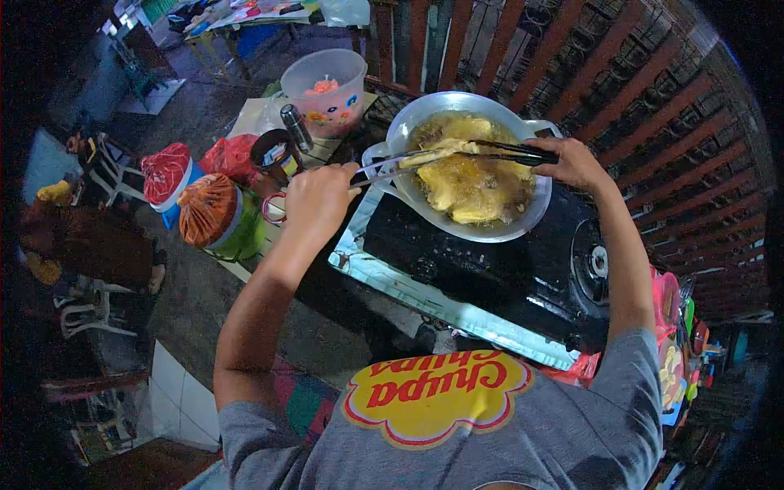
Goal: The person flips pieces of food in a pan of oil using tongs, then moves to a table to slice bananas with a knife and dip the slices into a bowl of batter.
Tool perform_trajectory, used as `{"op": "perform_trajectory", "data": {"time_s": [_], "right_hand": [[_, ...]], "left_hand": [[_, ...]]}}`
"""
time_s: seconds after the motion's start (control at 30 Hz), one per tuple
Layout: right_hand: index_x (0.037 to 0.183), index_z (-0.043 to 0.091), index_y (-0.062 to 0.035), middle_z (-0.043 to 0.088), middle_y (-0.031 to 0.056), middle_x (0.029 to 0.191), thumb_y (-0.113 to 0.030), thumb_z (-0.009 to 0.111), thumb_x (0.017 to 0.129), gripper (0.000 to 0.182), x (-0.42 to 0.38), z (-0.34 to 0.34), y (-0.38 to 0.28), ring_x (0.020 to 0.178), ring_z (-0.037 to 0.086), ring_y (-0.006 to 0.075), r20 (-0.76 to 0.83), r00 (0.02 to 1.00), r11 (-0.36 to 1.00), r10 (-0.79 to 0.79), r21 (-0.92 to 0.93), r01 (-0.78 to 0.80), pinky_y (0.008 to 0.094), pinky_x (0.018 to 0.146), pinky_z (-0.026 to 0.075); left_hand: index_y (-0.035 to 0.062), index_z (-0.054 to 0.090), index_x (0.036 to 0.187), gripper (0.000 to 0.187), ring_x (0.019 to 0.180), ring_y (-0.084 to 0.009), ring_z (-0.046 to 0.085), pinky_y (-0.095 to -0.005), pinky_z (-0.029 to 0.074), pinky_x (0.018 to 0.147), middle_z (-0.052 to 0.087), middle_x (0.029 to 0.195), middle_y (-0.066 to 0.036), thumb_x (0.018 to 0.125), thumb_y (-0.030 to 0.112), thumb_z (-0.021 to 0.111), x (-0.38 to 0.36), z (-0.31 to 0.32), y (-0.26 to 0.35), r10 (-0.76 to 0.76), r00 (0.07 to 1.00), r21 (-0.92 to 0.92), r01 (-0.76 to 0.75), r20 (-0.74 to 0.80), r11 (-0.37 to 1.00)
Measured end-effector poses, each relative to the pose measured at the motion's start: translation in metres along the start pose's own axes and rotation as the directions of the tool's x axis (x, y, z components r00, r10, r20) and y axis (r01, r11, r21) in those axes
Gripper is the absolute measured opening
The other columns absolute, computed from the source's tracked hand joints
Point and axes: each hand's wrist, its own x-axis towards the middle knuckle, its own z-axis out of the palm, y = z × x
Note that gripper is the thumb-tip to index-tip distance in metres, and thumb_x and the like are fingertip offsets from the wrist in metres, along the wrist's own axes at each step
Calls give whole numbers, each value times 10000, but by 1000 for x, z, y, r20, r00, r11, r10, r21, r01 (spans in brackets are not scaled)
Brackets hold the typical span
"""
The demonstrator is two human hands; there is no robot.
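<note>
A silver wok (398,131) of bubbling oil holds several pale yellow battered pieces (469,214). My left hand (321,198) is closed around slim metal tongs (388,158), whose two arms reach over the wok's left rim. My right hand (574,162) grips black-handled tongs (510,153) from the opposite side. The tips of both tools meet at a yellow battered piece (447,150) above the oil. Exactly how the tips hold it is too small to tell.
Under the wok is a black stove (482,273) with a knob (599,261) at right. At left stand a clear bucket (327,77), a dark flask (296,126) and tubs covered with red (166,170) and orange plastic (208,208). Wooden slats (572,49) run behind. Another person (90,237) is at far left.
</note>
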Motion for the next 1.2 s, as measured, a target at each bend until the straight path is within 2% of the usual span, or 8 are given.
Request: {"op": "perform_trajectory", "data": {"time_s": [0.23,0.3,0.53,0.7,0.83,1.07,1.13,1.2], "right_hand": [[1218,542,-165,619,123,1072,-230,715,645,602,-16,-2,-16,932,607,302,-50,999,991,-12,-132,6,387,809,483],[1250,506,-250,599,124,1046,-295,725,646,643,-26,-1,-26,913,605,311,-11,997,970,74,-230,-75,421,785,493],[1257,494,-206,601,111,1042,-280,715,651,650,-44,17,-58,861,620,304,-60,995,955,74,-284,-88,416,727,511],[1264,494,-214,598,113,1034,-277,712,650,654,-53,10,-80,873,611,311,-68,989,960,134,-239,-146,417,743,504],[1284,468,-200,607,132,981,-300,705,664,672,-49,25,-103,814,629,304,-35,991,954,131,-268,-135,412,705,513],[1268,475,-169,604,102,886,-280,698,685,634,-29,69,-122,744,642,270,-152,987,934,59,-340,-109,377,637,520],[1262,483,-174,605,94,884,-267,692,693,613,-32,66,-121,753,641,266,-155,986,941,61,-321,-109,372,642,518],[1250,502,-186,611,82,902,-249,681,704,578,-41,53,-116,768,637,259,-194,977,955,92,-261,-141,362,658,515]], "left_hand": [[116,630,980,301,738,-298,629,-399,496,623,634,786,-110,704,212,704,-2,2,10,54,999,75,-53,-8,996],[109,619,954,298,734,-284,630,-391,496,611,624,774,-99,690,212,711,-5,10,11,89,996,119,-84,-32,989],[103,597,1022,397,742,-286,638,-382,498,627,638,808,-103,674,235,737,-11,2,30,73,995,58,-77,64,995],[97,581,1114,524,768,-296,631,-398,492,676,644,835,-96,655,269,769,-21,-41,14,-151,971,-20,157,184,987],[88,557,1102,566,805,-271,627,-403,479,672,641,840,-64,626,303,775,-39,-39,-17,-29,997,-52,25,-76,998],[87,539,1125,606,798,-269,622,-408,474,676,636,843,-62,626,335,777,-38,-43,-26,-39,988,-70,29,-150,997],[137,440,1277,747,777,-305,608,-440,466,711,619,810,-87,641,333,780,-39,-39,-33,-49,991,-102,36,-124,994],[105,490,1200,667,795,-291,616,-422,472,704,627,833,-83,641,327,778,-37,-46,-33,-90,993,-84,85,-69,993]]}}
